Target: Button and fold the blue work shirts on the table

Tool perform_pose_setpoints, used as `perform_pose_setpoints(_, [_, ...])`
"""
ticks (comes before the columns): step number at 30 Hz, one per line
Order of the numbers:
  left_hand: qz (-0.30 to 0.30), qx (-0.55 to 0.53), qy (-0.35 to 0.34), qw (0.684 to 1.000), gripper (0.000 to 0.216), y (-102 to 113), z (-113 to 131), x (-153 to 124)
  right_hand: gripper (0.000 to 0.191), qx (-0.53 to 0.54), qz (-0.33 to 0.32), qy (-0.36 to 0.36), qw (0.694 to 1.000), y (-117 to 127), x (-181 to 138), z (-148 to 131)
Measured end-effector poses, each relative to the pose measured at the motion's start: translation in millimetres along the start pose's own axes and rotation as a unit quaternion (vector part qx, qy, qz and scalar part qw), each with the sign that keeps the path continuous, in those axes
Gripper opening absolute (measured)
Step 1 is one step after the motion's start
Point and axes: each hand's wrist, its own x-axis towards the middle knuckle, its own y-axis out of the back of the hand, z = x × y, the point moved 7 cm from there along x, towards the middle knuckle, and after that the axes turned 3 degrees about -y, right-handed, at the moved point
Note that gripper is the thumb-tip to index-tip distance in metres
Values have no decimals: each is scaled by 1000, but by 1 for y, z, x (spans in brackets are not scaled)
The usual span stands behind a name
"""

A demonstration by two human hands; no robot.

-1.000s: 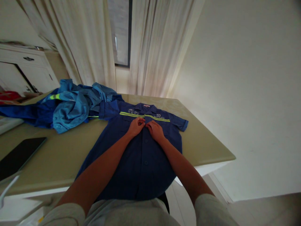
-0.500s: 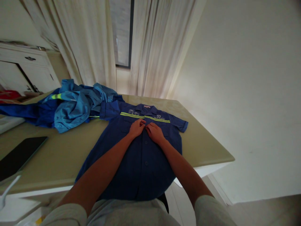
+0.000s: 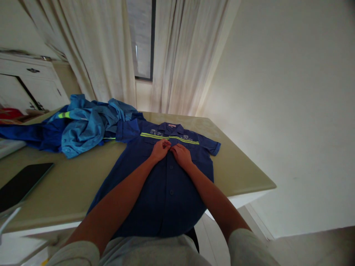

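Note:
A dark blue short-sleeved work shirt (image 3: 144, 207) lies front up, collar away from me, its lower part hanging over the table's near edge. Yellow-green reflective stripes cross its chest, with pale print above them. My left hand (image 3: 161, 150) and my right hand (image 3: 181, 154) meet at the front placket just below the stripe. The fingers of both are closed in a pinch on the shirt's front edges. Whatever button sits between the fingertips is hidden. Two dark buttons show lower down the placket.
On the left of the table (image 3: 238, 173) lies a heap of crumpled blue garments (image 3: 83, 127). Nearer me are a black tablet-like device (image 3: 23, 186) and a white cable (image 3: 9, 220). Curtains (image 3: 100, 51) hang behind, and a wall (image 3: 285, 111) rises on the right.
Both hands keep their pinch at the same spot on the placket, with only slight finger movement. The whole view has shifted a little.

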Motion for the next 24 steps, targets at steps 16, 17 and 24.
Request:
perform_pose_setpoints(16, [-111, 274, -70, 953, 49, -10, 2, -18, 54, 25, -4, -44, 999, -19, 1, 45])
perform_pose_setpoints(17, [-128, 302, -76, 942, 50, -13, 0, -20, 56, 21, -14, -33, 999, -22, 2, 48])
perform_pose_setpoints(24, [-177, 396, -26, 901, 63, -18, -14, 9, 48, 49, -23, -3, 999, -24, 47, 61])
